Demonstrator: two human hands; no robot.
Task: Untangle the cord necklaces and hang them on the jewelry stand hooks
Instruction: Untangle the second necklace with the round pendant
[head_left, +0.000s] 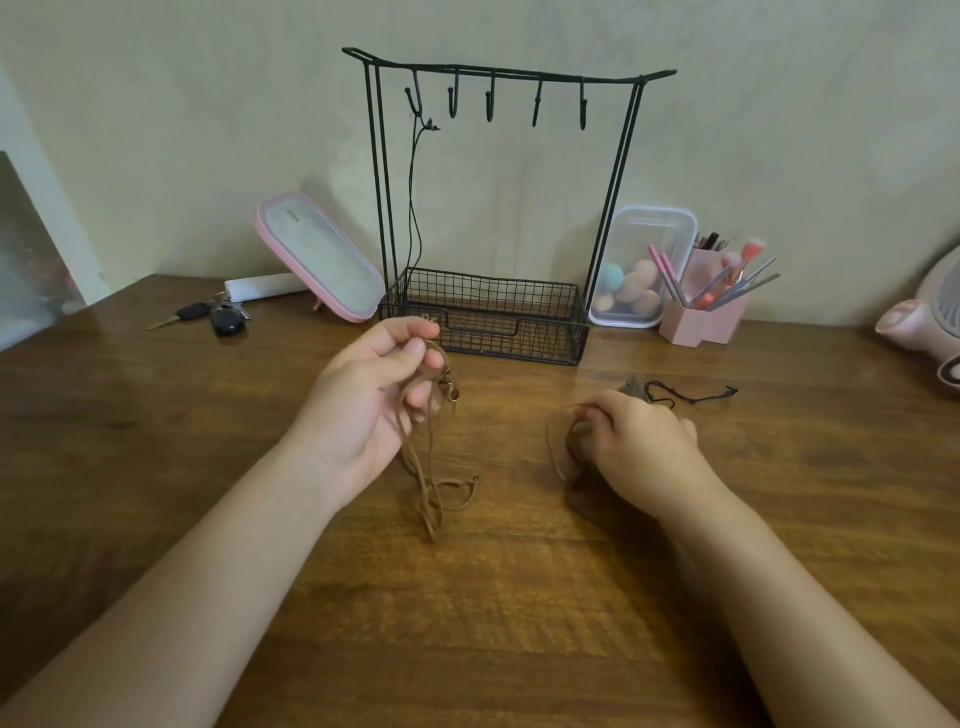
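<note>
The wooden table (467, 623) fills most of what I see, running back to a pale wall. On it, at the back and against that wall, stands the black wire jewelry stand (483, 332), with a mesh basket for a base and five hooks along its top rail.

My left hand (374, 400) is raised in front of the basket, palm turned toward me. Its fingers are curled and pinch the top of a brown cord necklace (431, 488), which hangs down so that its lower loops lie on the wood. My right hand (639, 441) rests low on the table, knuckles up. Its fingers are bent down onto a second brown cord (556, 452), and the fingertips pinch a thin strand of it. The rest of that cord curves out to the left of the hand.

A pink-framed mirror (322, 254) leans just left of the stand. A clear box of makeup sponges (641, 260) stands to the stand's right, with a pink brush holder (701, 317) touching it. A pink fan (930, 317) shows at the right edge. A bunch of keys (218, 314) lies left of the mirror.

One black cord necklace (413, 208) hangs from the leftmost hook (415, 96), down to the basket. A loose black cord (691, 397) lies on the table just beyond my right hand.
</note>
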